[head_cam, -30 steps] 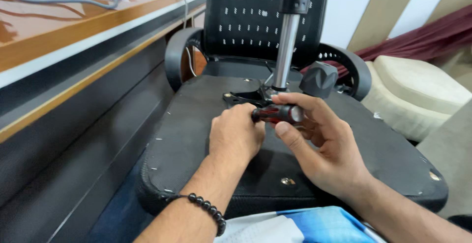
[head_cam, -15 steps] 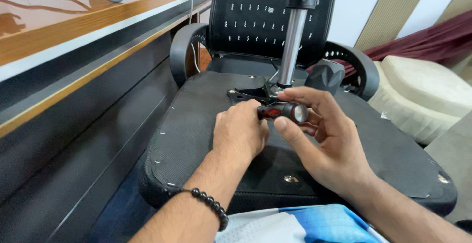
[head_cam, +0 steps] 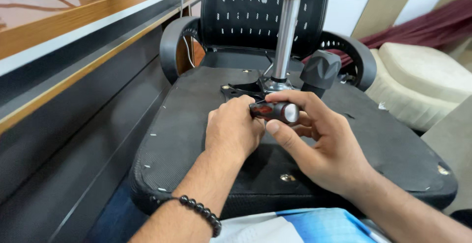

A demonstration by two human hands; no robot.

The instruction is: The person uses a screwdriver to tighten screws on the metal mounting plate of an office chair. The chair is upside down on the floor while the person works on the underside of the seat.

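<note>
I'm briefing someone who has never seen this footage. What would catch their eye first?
Probably the two hands meeting mid-frame: the right hand grips a black and red screwdriver handle, the left hand cupped against its front. Under them lies an upturned office chair seat, its chrome gas cylinder rising straight behind, with a wooden desk along the left.
</note>
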